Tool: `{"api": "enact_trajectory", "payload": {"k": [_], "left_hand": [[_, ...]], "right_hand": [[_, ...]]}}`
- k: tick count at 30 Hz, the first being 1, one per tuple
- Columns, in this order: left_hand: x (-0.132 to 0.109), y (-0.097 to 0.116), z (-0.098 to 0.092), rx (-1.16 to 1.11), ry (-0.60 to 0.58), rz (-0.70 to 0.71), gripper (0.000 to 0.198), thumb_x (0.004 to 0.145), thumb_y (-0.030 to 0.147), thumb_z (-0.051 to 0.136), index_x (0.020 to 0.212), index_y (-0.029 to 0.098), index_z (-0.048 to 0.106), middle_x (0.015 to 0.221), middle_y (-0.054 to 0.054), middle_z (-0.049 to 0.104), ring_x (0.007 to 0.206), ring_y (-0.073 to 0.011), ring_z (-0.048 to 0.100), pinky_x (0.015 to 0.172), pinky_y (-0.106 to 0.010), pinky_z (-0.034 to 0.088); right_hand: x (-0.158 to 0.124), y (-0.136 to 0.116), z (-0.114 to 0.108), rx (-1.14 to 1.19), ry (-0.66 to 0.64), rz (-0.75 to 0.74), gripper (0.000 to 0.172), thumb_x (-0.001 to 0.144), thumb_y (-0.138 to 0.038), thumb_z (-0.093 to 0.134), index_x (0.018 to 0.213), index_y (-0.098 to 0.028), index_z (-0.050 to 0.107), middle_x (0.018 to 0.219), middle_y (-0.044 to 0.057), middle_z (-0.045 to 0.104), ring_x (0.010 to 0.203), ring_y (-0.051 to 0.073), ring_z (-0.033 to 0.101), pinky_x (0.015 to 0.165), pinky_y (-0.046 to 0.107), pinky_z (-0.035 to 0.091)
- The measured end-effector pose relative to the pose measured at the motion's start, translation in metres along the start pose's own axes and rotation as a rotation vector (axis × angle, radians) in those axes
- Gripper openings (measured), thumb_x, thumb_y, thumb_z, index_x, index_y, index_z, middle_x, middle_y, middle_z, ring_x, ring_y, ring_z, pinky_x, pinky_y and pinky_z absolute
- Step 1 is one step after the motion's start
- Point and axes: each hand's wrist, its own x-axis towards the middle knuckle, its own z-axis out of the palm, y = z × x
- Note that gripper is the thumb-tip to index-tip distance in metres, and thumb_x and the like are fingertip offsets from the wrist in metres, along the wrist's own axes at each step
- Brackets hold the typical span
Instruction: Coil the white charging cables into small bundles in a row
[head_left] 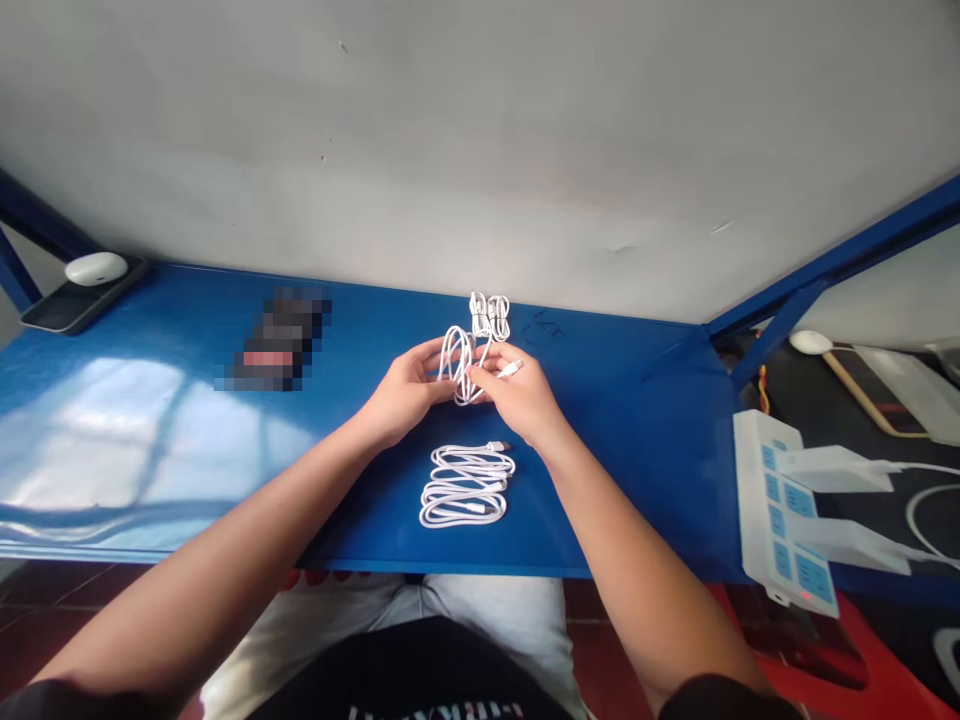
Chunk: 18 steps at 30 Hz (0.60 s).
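Between my two hands is a loosely coiled white charging cable [456,362], held just above the blue tabletop. My left hand [415,385] grips the loops from the left, thumb in front and fingers behind. From the other side my right hand [517,390] pinches the coil, and a white plug end sticks out over its fingers. Beyond the hands, close to the wall, lie small tied bundles of white cable [491,316]. Nearer to me, two more coiled white cables [466,485] rest flat, one in front of the other, with metal plugs showing.
A pixelated dark object [277,340] lies on the blue table [615,480] to the left. A white mouse [96,268] sits on a dark flat object in the far left corner. At right, a white power strip [784,510] holds two chargers. A wall [480,150] stands behind.
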Motion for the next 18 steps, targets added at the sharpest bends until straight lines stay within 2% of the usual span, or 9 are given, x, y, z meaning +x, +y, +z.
{"api": "enact_trajectory", "payload": {"k": [5, 8, 11, 14, 18], "left_hand": [[0.0017, -0.0003, -0.0036, -0.047, 0.018, -0.013, 0.058, 0.067, 0.010, 0.084, 0.122, 0.010, 0.066, 0.124, -0.018, 0.073, 0.109, -0.0276, 0.072, 0.098, -0.041, 0.057], [0.0023, -0.0004, -0.0050, -0.045, 0.001, -0.020, 0.057, 0.066, 0.011, 0.086, 0.120, 0.010, 0.068, 0.123, -0.016, 0.073, 0.106, -0.0256, 0.073, 0.099, -0.041, 0.056], [0.0023, -0.0010, -0.0053, -0.041, -0.007, -0.051, 0.063, 0.064, 0.008, 0.086, 0.123, 0.012, 0.065, 0.124, -0.016, 0.073, 0.101, -0.0255, 0.074, 0.096, -0.042, 0.058], [0.0023, -0.0041, -0.0045, -0.033, -0.012, -0.022, 0.067, 0.066, 0.005, 0.084, 0.126, 0.015, 0.056, 0.118, -0.014, 0.074, 0.099, -0.0265, 0.075, 0.093, -0.045, 0.059], [0.0023, -0.0085, -0.0028, 0.080, -0.025, 0.076, 0.046, 0.075, 0.008, 0.077, 0.114, 0.017, 0.052, 0.111, -0.012, 0.075, 0.097, -0.0243, 0.076, 0.089, -0.042, 0.061]], "right_hand": [[-0.0016, -0.0060, -0.0018, 0.008, 0.010, 0.029, 0.026, 0.073, -0.030, 0.077, 0.094, -0.020, 0.065, 0.072, -0.003, 0.069, 0.061, 0.014, 0.068, 0.060, 0.028, 0.061], [-0.0012, -0.0076, -0.0022, 0.023, 0.025, 0.044, 0.026, 0.072, -0.031, 0.078, 0.092, -0.020, 0.065, 0.074, -0.002, 0.069, 0.062, 0.014, 0.068, 0.059, 0.028, 0.061], [-0.0001, -0.0075, -0.0025, 0.051, 0.044, 0.048, 0.027, 0.071, -0.032, 0.079, 0.091, -0.019, 0.065, 0.074, -0.002, 0.068, 0.065, 0.014, 0.068, 0.059, 0.028, 0.061], [0.0015, -0.0051, -0.0025, 0.061, 0.045, 0.042, 0.028, 0.071, -0.034, 0.080, 0.090, -0.020, 0.065, 0.073, -0.002, 0.066, 0.066, 0.015, 0.068, 0.059, 0.028, 0.061], [0.0037, -0.0006, -0.0022, 0.065, 0.034, 0.037, 0.030, 0.071, -0.037, 0.081, 0.090, -0.020, 0.065, 0.071, -0.002, 0.066, 0.064, 0.015, 0.067, 0.060, 0.029, 0.060]]}}
